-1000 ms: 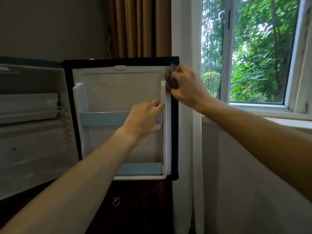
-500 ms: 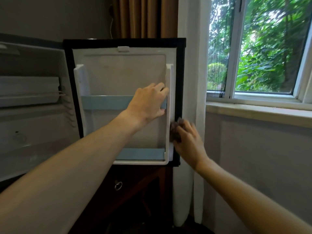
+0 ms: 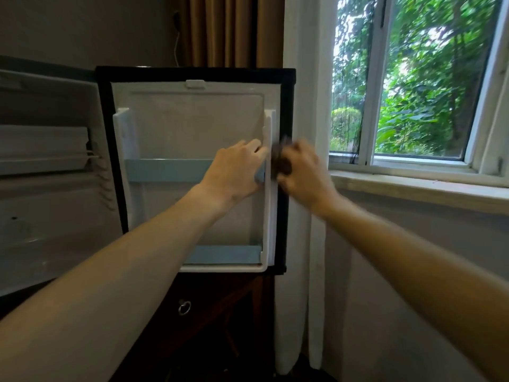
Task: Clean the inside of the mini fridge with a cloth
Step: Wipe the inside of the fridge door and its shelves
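Dark cloth [image 3: 281, 164] at centre frame, bunched in the right hand [image 3: 301, 172], whose blurred fingers curl round it — pressed to the right edge of the open mini fridge door [image 3: 192, 119]. The left hand [image 3: 237, 172], fingers fairly straight, rests on the upper pale blue door shelf rail [image 3: 165, 170]; lower rail [image 3: 225, 255] beneath. Fridge cavity [image 3: 46, 202] at left — white shelves. Window [image 3: 413, 92] upper right.

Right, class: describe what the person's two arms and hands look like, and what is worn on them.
Both forearms are bare, with no sleeves in view. The left hand and right hand wear no gloves, and no watch, bracelet or ring shows. The right hand is blurred, so fine detail there cannot be told.
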